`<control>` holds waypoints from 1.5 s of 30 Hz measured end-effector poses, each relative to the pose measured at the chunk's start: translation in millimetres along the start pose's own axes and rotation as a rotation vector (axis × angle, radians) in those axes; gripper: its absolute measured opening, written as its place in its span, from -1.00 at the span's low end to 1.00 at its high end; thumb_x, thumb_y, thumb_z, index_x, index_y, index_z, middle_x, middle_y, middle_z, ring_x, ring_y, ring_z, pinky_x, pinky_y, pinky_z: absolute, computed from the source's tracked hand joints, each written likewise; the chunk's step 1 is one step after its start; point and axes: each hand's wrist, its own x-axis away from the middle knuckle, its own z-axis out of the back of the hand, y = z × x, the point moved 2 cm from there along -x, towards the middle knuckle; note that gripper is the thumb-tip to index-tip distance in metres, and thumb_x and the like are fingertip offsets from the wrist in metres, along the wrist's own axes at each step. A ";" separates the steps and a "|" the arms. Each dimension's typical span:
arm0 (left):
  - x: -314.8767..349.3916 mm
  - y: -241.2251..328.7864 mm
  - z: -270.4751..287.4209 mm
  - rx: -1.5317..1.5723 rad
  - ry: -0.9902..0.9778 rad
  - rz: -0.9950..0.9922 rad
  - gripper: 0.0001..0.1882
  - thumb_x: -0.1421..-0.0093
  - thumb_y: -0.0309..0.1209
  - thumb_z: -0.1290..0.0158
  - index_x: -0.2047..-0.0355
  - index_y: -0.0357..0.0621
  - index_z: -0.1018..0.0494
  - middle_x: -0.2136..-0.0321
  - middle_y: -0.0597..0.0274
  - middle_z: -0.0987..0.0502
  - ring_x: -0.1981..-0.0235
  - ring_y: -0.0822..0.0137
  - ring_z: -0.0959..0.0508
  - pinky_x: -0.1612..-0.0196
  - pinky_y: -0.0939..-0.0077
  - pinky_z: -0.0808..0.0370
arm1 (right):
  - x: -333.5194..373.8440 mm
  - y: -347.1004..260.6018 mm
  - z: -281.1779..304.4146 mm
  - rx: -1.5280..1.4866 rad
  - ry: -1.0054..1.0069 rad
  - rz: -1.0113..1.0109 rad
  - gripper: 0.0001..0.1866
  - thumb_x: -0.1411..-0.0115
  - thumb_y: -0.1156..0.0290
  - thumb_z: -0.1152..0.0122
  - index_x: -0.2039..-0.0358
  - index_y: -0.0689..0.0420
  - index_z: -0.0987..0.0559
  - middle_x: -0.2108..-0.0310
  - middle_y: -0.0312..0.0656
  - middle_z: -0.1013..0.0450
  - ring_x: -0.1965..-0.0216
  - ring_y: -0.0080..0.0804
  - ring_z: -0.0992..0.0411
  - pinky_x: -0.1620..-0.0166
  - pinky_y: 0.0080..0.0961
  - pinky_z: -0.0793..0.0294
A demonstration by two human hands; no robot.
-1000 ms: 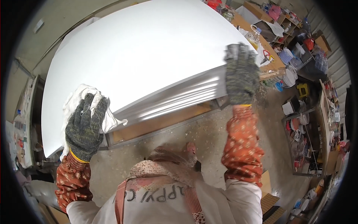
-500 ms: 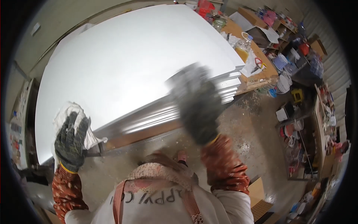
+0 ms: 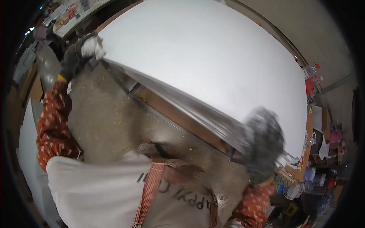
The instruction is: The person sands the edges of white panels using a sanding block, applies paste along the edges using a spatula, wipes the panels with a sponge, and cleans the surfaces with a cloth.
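A large white panel (image 3: 205, 57) lies on top of a stack of silver-edged sheets (image 3: 182, 106). At its left corner, my left hand (image 3: 74, 57), in a dark knit glove, is closed round a bunched white cloth (image 3: 93, 48). The cloth touches the panel's corner. My right hand (image 3: 264, 146), gloved alike, is over the near edge of the stack toward its right end. Motion smears its fingers, so I cannot tell whether they grip the edge or only rest on it.
Beneath the stack is a metal-framed stand (image 3: 163, 114) with a brown board. Bottles and clutter crowd the wooden table (image 3: 300, 173) at the right. A cluttered bench (image 3: 72, 19) stands at the far left, with a person (image 3: 43, 36) near it. Concrete floor (image 3: 97, 110) lies between me and the stand.
The view has swung round, so the panel now slants down to the right. My left hand has moved with the cloth to the panel's left corner. My right hand has moved along the edge rightward.
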 end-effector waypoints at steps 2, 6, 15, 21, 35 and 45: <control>5.3 -46.5 39.5 -0.056 0.126 0.117 -0.52 -0.23 -0.39 0.15 -0.13 -0.33 -0.16 -0.04 0.05 -0.35 -0.01 0.23 -0.38 -0.04 0.32 -0.35 | -45.0 -76.0 -21.7 -0.095 0.027 0.254 -0.53 -0.16 0.07 -0.05 -0.08 -0.11 -0.40 -0.31 -0.13 0.04 -0.31 -0.10 0.08 -0.18 -0.13 -0.04; -79.9 -104.3 39.2 -0.147 0.160 0.043 -0.43 -0.19 -0.29 0.09 -0.17 -0.28 -0.12 -0.09 0.04 -0.27 -0.08 0.22 -0.30 -0.08 0.31 -0.31 | -74.3 -108.1 -17.7 -0.157 -0.269 0.232 -0.60 -0.15 0.07 -0.07 0.02 -0.10 -0.49 -0.29 -0.11 -0.01 -0.29 -0.09 0.04 -0.18 -0.14 -0.03; -211.8 -153.1 -86.3 -0.194 0.059 -0.361 -0.20 -0.09 -0.08 -0.05 -0.24 -0.18 -0.03 -0.22 0.02 -0.10 -0.23 0.20 -0.10 -0.16 0.31 -0.20 | -57.2 -107.3 -9.4 0.074 0.012 0.189 -0.46 -0.24 0.10 0.07 -0.20 -0.03 -0.24 -0.24 0.13 -0.05 -0.24 0.08 -0.07 -0.13 -0.05 -0.11; -178.8 -156.9 -101.1 -0.002 0.049 -0.347 -0.12 -0.06 -0.01 -0.09 -0.27 -0.14 0.02 -0.27 0.02 -0.03 -0.29 0.20 -0.04 -0.20 0.31 -0.16 | -216.4 -312.4 -72.6 -0.144 0.073 0.568 -0.42 -0.09 0.12 -0.19 -0.09 0.03 -0.32 0.03 0.00 -0.34 -0.03 -0.10 -0.32 -0.06 -0.14 -0.32; -151.0 -126.6 -99.8 0.252 -0.002 -0.347 -0.09 -0.09 0.00 -0.07 -0.28 -0.14 0.11 -0.29 0.02 0.06 -0.30 0.22 -0.01 -0.21 0.35 -0.13 | -228.9 -326.4 -72.1 -0.050 -0.122 0.670 -0.48 -0.20 -0.04 0.03 -0.09 -0.07 -0.34 -0.19 0.09 -0.12 -0.18 -0.02 -0.15 -0.01 -0.09 -0.28; -178.3 -104.6 -131.6 0.380 -0.106 -0.368 -0.08 -0.10 0.00 -0.05 -0.30 -0.13 0.16 -0.30 0.02 0.12 -0.30 0.24 0.00 -0.22 0.38 -0.11 | -150.2 -244.7 -46.2 0.093 -0.011 0.302 -0.49 -0.21 0.06 -0.01 -0.13 -0.05 -0.33 -0.21 0.05 -0.13 -0.20 -0.08 -0.15 -0.17 -0.21 -0.11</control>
